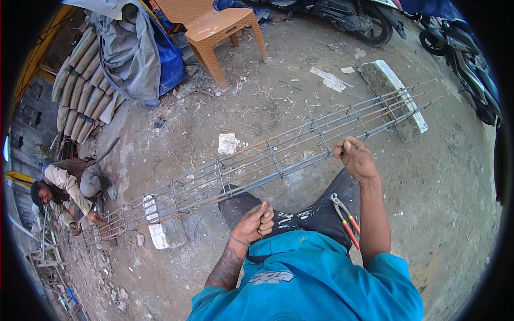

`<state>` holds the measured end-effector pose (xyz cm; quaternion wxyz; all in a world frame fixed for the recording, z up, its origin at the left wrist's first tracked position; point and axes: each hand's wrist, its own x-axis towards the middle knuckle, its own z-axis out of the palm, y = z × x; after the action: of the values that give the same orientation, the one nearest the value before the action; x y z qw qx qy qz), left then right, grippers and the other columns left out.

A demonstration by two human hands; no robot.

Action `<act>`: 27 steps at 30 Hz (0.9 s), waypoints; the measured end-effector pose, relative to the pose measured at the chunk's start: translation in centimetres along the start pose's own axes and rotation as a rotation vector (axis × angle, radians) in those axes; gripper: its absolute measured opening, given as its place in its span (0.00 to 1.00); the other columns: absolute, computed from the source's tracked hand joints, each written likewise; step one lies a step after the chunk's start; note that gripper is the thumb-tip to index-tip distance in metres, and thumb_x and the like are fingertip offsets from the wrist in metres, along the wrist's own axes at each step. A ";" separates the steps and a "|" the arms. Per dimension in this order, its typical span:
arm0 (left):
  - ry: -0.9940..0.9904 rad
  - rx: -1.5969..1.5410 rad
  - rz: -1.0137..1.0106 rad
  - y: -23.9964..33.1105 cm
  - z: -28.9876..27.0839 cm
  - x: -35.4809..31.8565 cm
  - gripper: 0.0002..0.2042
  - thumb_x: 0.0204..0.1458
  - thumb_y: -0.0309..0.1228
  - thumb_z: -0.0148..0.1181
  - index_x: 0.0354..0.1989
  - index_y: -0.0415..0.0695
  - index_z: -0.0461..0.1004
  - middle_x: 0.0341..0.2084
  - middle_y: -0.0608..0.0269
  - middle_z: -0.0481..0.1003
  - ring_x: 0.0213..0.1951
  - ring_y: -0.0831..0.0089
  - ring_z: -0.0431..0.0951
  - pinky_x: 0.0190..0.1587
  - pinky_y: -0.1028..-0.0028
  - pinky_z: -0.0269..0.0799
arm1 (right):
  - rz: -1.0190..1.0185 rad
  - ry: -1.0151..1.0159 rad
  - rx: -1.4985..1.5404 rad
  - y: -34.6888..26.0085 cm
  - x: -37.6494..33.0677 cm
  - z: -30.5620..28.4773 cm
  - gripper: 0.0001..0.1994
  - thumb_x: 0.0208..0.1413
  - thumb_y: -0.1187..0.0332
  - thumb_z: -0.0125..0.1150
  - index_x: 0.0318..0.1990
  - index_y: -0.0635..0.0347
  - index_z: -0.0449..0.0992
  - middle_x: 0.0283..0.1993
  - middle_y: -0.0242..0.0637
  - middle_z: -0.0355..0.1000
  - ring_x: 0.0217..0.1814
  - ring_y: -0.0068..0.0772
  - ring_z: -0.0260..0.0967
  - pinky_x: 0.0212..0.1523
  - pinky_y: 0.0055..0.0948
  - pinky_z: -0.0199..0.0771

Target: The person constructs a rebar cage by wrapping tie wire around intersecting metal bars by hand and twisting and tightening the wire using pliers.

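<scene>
Across the view runs a long rebar cage (pixel 276 167), its thin bars tied by square stirrups. My left hand (pixel 255 222) is closed above my left thigh, on the near side of the cage and apart from it. Whatever its fingers may pinch is too small to make out. Higher and to the right, my right hand (pixel 357 160) has its fingers curled together by the near bars; whether it touches them or holds a bit of wire I cannot tell. On my right thigh lie end-cutting pincers (pixel 347 219) with red handles, jaws toward the cage.
Two concrete blocks, a left one (pixel 162 227) and a right one (pixel 399 93), support the cage. A co-worker (pixel 72 190) crouches with hands at its left end. Farther off are an orange chair (pixel 219 33), stacked sacks (pixel 85 91) and motorcycles (pixel 364 21).
</scene>
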<state>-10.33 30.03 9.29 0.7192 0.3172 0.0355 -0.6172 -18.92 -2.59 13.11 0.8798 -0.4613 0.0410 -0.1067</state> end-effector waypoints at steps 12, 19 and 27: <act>0.135 1.213 0.846 -0.6 0.4 -3.3 0.15 0.59 0.39 0.48 0.26 0.41 0.66 0.13 0.66 0.63 0.12 0.72 0.61 0.14 0.69 0.55 | -0.220 0.528 -0.241 1.9 3.5 5.9 0.05 0.57 0.68 0.55 0.33 0.59 0.71 0.26 0.31 0.69 0.24 0.21 0.67 0.26 0.19 0.67; 0.759 1.878 1.154 -4.4 -0.4 -6.1 0.04 0.48 0.28 0.58 0.28 0.44 0.70 0.17 0.63 0.70 0.21 0.63 0.74 0.21 0.66 0.69 | -0.232 0.546 -0.701 9.4 5.9 5.1 0.08 0.56 0.71 0.50 0.30 0.67 0.71 0.20 0.38 0.70 0.17 0.25 0.66 0.19 0.21 0.64; 0.884 1.889 1.136 -5.2 -1.1 -3.5 0.08 0.51 0.31 0.56 0.38 0.43 0.73 0.22 0.56 0.72 0.26 0.57 0.75 0.29 0.64 0.71 | -0.144 0.497 -0.802 10.9 4.5 4.5 0.09 0.54 0.74 0.46 0.25 0.68 0.68 0.18 0.41 0.70 0.15 0.26 0.66 0.18 0.23 0.66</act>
<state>-15.55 33.40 7.83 0.2965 0.8780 -0.3343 0.1716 -12.11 6.00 6.90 0.5862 -0.7268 0.2560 -0.2501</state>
